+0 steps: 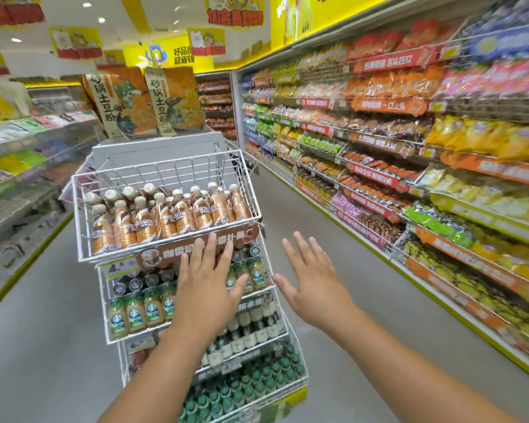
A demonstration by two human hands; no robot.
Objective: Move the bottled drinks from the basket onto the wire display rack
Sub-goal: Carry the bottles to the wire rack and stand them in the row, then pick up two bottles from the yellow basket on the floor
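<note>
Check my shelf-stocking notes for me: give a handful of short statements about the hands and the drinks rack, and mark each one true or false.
1. Both hands are empty with fingers spread. True: the left hand and the right hand hold nothing.
2. The top tier of the wire rack holds brown bottles with pale caps. True.
3. The right hand grips a bottle. False: it is open, off to the right of the rack over the floor.
4. The bottom tier holds bottles with red caps. False: those green caps are plain.
5. Snack shelves line the right side of the aisle. True.
</note>
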